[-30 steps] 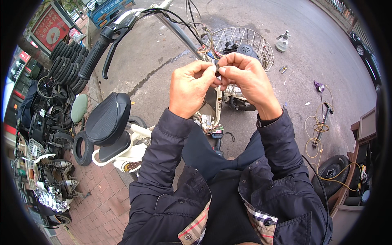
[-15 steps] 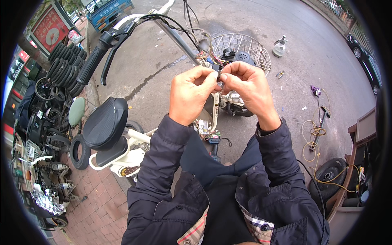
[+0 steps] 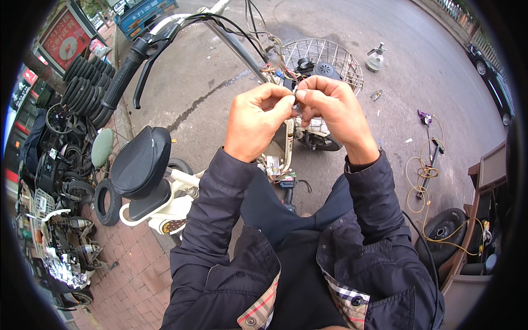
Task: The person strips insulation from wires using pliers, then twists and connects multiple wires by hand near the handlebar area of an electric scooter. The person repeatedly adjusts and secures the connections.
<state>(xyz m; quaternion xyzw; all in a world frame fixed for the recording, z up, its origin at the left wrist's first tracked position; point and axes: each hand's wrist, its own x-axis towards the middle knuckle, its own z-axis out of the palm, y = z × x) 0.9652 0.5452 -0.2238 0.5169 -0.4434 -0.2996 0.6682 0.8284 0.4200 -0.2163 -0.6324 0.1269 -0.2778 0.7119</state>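
Two hands, one wire bundle
Left hand (image 3: 256,124) and right hand (image 3: 330,110) pinch small wires (image 3: 296,107) near one wire basket (image 3: 325,59); asphalt street.

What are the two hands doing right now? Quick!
Left hand: fingers pinched shut on a small wire end.
Right hand: fingers pinched shut on the same wire end.

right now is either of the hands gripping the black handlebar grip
No, both the left hand and right hand pinch wiring together in front of the wire basket, apart from the handlebar grip.
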